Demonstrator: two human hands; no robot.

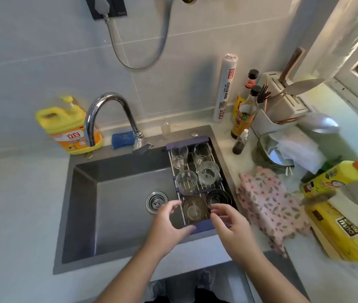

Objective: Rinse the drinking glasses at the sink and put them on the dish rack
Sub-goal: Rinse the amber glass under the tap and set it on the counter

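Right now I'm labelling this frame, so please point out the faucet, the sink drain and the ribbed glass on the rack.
faucet (110, 96): head view, top of the chrome arch.
sink drain (156, 201): head view, centre of the strainer.
ribbed glass (208, 175): head view, middle of its bowl.

**One head-worn view, tilted down over the sink**

A single wide-angle camera sits on the person's head. It stands at the near edge of the sink (116, 193) and faces forward and steeply down. It is close: both forearms enter from the lower edge, and the left hand (169, 221) and right hand (232, 226) lie just below centre at the rack (186, 143). The wall (42, 51) and tap (108, 110) fill the top. The surface (9, 215) bends away at both sides.
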